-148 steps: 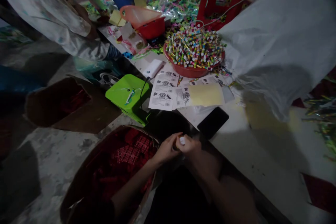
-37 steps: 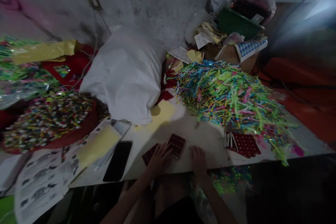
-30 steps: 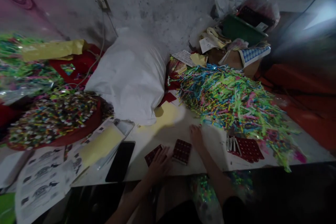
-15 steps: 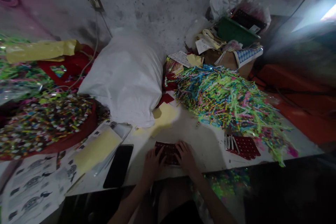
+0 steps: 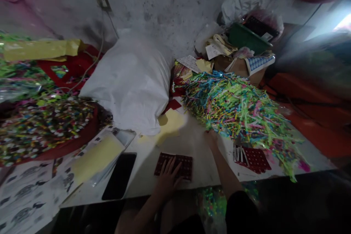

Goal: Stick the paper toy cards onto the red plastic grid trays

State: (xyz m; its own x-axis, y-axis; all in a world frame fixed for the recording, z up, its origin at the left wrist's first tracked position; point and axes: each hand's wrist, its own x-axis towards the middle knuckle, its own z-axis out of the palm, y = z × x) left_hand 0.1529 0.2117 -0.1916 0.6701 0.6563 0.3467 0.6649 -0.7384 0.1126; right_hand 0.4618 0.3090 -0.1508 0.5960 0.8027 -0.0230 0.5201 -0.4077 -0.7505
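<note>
A dark red dotted card [image 5: 186, 164] lies flat near the table's front edge. Fingers spread, my left hand [image 5: 168, 177] rests on its left and middle part. Farther forward and to the right, my right hand [image 5: 211, 138] is at the near left edge of a big heap of colourful thin strips [image 5: 233, 102]. Its fingers look drawn together, and whatever may be between them is too small to make out. Another red dotted card [image 5: 259, 159], with several white strips on its left end, lies to the right of my right forearm.
A black phone [image 5: 120, 176] and printed papers [image 5: 27, 190] lie at the left. Behind them are a red basin [image 5: 79, 144] of small colourful pieces and a large white sack [image 5: 131, 80]. Yellow paper [image 5: 171, 124] lies mid-table; a green bin [image 5: 246, 38] stands at the back right.
My right hand has left the red card and moved forward and right to the strip heap. My left hand has shifted slightly nearer, staying on the card, which now shows more of its surface.
</note>
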